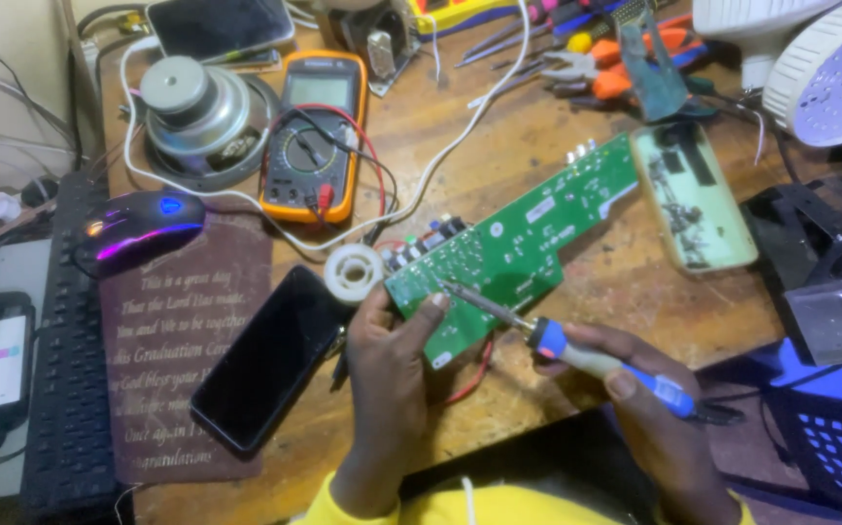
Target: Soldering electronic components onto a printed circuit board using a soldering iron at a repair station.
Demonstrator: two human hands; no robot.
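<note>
- Left hand [389, 335] gripping the lower end of a long green circuit board [518, 243], thumb pressed on its face; board lying slantwise mid-bench.
- Right hand [635, 389] wrapped around a blue-handled soldering iron [576, 355], tip touching the board near the left thumb.
- Worn wooden workbench [576, 292], crowded: orange multimeter [316, 136] with red and black leads, speaker driver [197, 117], glowing mouse [144, 226], dark phone [270, 360], white tape roll [354, 272] just beside the board.
- Black keyboard [71, 369] along the left edge; pliers [615, 68] at the back.
</note>
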